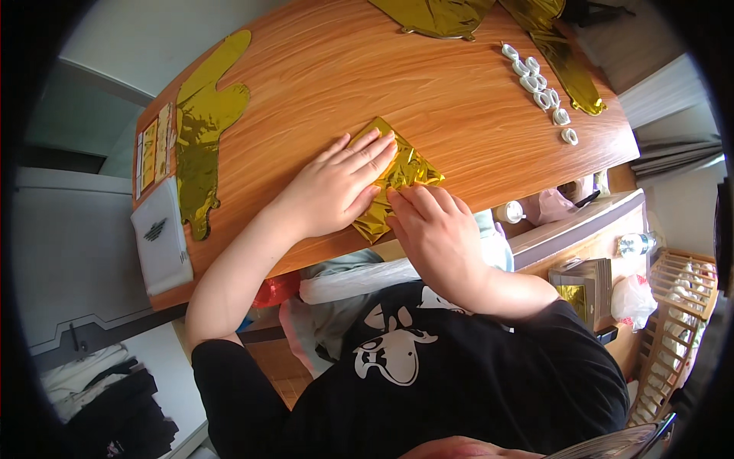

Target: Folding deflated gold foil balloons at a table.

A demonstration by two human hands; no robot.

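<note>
A folded piece of shiny gold foil (417, 164), which looks like a flat foil balloon, lies crinkled near the front edge of the wooden table (306, 99). My left hand (334, 182) rests flat across its left part, fingers stretched toward the upper right. At the foil's near right side, my right hand (441, 229) has its fingers bent and pressed together on the foil; the fingertips are partly hidden. Between the two hands the foil is wrinkled, and one corner sticks out to the right.
An uninflated gold foil balloon (200, 134) lies along the left edge, beside a white plastic packet (162, 237). More gold foil (440, 17) is at the far edge, with a long piece (569, 73) at far right. Several small white ribbon coils (541, 98) lie nearby.
</note>
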